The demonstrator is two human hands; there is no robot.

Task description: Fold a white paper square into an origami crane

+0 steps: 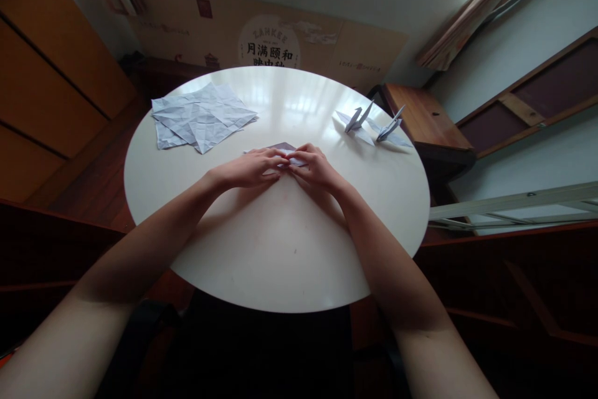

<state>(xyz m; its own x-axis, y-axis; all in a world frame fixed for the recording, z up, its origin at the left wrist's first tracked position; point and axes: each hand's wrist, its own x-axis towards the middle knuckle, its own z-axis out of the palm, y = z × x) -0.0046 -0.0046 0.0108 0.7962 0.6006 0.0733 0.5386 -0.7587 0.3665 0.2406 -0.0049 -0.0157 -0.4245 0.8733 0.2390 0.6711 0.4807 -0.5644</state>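
Near the middle of the white oval table [284,249], a folded sheet of paper [299,162] lies under my fingers, mostly covered by them. My left hand [255,165] holds it from the left, fingertips pressed onto it. From the right, my right hand [315,165] grips the same paper, its thumb and fingers closed at the fold. The fingertips of both hands almost meet. Part of the paper's far edge shows beyond the hands; its exact folded shape is hidden.
Creased, unfolded paper sheets [203,114] lie stacked at the table's back left. Two folded paper cranes [355,122] stand at the back right. A wooden cabinet [425,116] is beyond the right edge, and a printed cardboard panel [322,38] leans behind the table.
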